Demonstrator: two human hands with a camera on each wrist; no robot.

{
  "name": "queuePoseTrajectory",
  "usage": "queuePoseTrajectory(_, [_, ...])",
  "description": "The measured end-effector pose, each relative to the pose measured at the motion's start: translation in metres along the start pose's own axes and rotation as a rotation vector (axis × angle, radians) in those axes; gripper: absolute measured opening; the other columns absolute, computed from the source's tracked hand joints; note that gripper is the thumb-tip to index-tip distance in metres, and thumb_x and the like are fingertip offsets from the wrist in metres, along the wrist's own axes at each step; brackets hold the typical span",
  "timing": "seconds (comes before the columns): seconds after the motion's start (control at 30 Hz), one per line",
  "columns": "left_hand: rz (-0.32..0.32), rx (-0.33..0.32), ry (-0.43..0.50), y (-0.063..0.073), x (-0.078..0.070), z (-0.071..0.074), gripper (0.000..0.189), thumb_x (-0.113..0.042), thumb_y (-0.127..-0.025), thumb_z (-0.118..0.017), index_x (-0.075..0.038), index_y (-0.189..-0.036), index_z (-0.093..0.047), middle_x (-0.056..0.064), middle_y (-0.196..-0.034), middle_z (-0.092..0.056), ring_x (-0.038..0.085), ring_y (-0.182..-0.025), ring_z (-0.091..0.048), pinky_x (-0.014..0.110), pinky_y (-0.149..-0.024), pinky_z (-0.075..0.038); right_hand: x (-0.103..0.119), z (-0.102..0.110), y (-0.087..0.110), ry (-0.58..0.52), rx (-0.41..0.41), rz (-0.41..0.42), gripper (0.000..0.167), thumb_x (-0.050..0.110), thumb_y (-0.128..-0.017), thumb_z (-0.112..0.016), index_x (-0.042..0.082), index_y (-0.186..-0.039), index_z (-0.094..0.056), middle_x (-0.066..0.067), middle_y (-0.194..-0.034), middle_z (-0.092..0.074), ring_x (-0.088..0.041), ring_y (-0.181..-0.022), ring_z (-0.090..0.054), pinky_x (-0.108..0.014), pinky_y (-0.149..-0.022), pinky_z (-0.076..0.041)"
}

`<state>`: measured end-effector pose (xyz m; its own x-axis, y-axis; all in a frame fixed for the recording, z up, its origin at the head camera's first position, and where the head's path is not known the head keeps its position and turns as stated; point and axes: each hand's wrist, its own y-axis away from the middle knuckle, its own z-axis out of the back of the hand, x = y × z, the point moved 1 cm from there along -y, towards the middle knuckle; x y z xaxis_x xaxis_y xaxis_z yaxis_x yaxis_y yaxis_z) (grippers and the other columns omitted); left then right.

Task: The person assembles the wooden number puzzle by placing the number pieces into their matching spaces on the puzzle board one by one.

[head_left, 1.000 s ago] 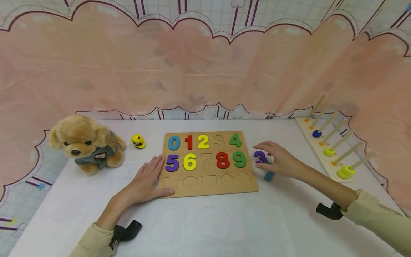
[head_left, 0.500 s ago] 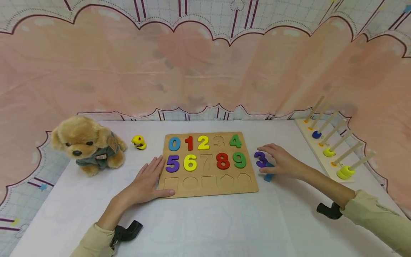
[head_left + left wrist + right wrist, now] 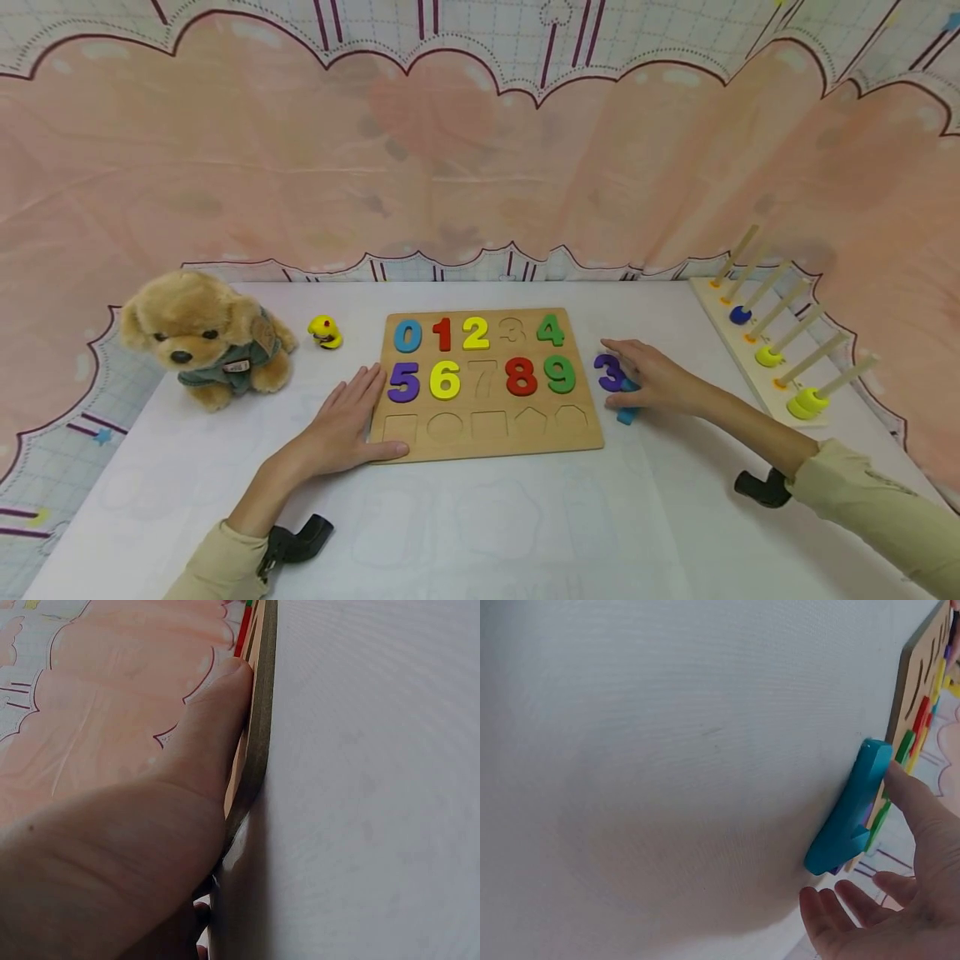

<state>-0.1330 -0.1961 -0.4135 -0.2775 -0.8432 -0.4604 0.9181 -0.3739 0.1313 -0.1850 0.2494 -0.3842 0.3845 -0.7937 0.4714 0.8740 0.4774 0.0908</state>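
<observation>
In the head view my left hand (image 3: 337,425) rests flat on the left edge of the wooden number board (image 3: 450,423), its thumb over the lower left corner. To the right of the board lies a purple number 3 (image 3: 608,372), partly over or against a blue piece (image 3: 847,814) that looks like a 7. My right hand (image 3: 656,375) hovers around these two pieces, with thumb and fingers spread apart. In the right wrist view the thumb is close beside the blue piece and the other fingers stand off it; whether the thumb touches it I cannot tell.
Several coloured numbers sit in the board; the 3 and 7 recesses and the bottom row of shapes are bare. A plush dog (image 3: 210,333) and a small yellow toy (image 3: 325,332) stand to the left. A peg rack (image 3: 757,354) with a few beads is at the right.
My right hand has shifted slightly to the right, its fingertips drawing back from the board's side. My left hand, the board and the number pieces look unmoved.
</observation>
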Motion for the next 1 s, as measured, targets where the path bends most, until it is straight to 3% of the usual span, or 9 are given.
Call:
queuePoseTrajectory(0.3, [0.001, -0.003, -0.003, 0.0, 0.001, 0.0, 0.115, -0.066, -0.077, -0.067, 0.001, -0.154, -0.016, 0.022, -0.162, -0.011, 0.042, -0.15, -0.006, 0.061, -0.12, -0.003, -0.001, 0.0, -0.003, -0.016, 0.005, -0.004, 0.084, 0.028, -0.08, -0.079, -0.004, -0.145, -0.035, -0.029, -0.141, -0.045, -0.047, -0.131, -0.043, -0.062, -0.107, -0.038])
queuePoseTrajectory(0.63, [-0.001, -0.007, 0.001, 0.001, 0.001, -0.001, 0.115, -0.066, -0.077, -0.067, 0.001, -0.154, -0.015, 0.021, -0.162, -0.011, 0.041, -0.151, -0.007, 0.06, -0.121, -0.003, -0.008, -0.002, -0.011, 0.004, 0.001, 0.053, 0.067, 0.022, -0.082, -0.077, -0.007, -0.136, -0.048, -0.026, -0.132, -0.055, -0.039, -0.117, -0.054, -0.055, -0.098, -0.048])
queuePoseTrajectory(0.8, [-0.004, -0.009, 0.002, 0.001, 0.001, -0.001, 0.115, -0.066, -0.077, -0.068, 0.001, -0.154, -0.015, 0.021, -0.162, -0.011, 0.041, -0.151, -0.006, 0.06, -0.12, -0.003, -0.01, -0.003, -0.014, -0.002, -0.004, 0.044, 0.06, 0.021, -0.083, -0.077, -0.004, -0.132, -0.053, -0.021, -0.124, -0.058, -0.027, -0.102, -0.057, -0.039, -0.084, -0.053])
queuePoseTrajectory(1.0, [-0.008, -0.009, 0.006, 0.0, 0.0, -0.001, 0.114, -0.064, -0.077, -0.068, 0.001, -0.154, -0.016, 0.021, -0.162, -0.011, 0.041, -0.15, -0.007, 0.06, -0.12, -0.003, -0.009, -0.002, -0.015, -0.027, -0.043, 0.039, 0.058, 0.019, -0.082, -0.078, -0.003, -0.13, -0.055, -0.016, -0.115, -0.06, -0.018, -0.089, -0.055, -0.019, -0.067, -0.047])
